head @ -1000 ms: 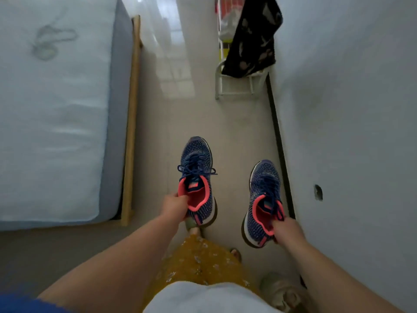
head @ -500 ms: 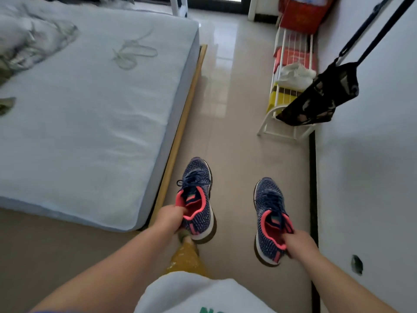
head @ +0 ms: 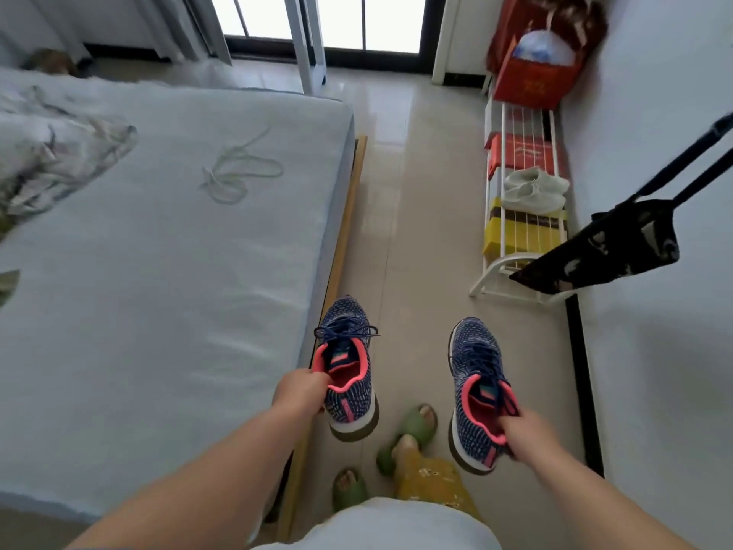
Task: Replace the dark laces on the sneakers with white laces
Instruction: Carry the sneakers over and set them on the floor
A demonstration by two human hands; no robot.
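Home bedroom. Wide low bed with pale blue sheet on wooden frame (head: 341, 248) fills left side, rumpled floral quilt (head: 51, 152) at its far corner. Glossy beige tiled floor (head: 416, 172). White wire shoe rack (head: 492, 216) along right wall, carrying pale sneakers (head: 533, 190) and red and yellow boxes. Tall glass balcony door (head: 337, 21) at far end. Dark patterned cloth bag (head: 607, 248) hanging against white wall.

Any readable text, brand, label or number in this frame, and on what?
None can be read.
Red bag: gold marks, blurred.
Red box: pale logo, no letters legible.
Tongue labels of left sneaker and right sneaker: too small.
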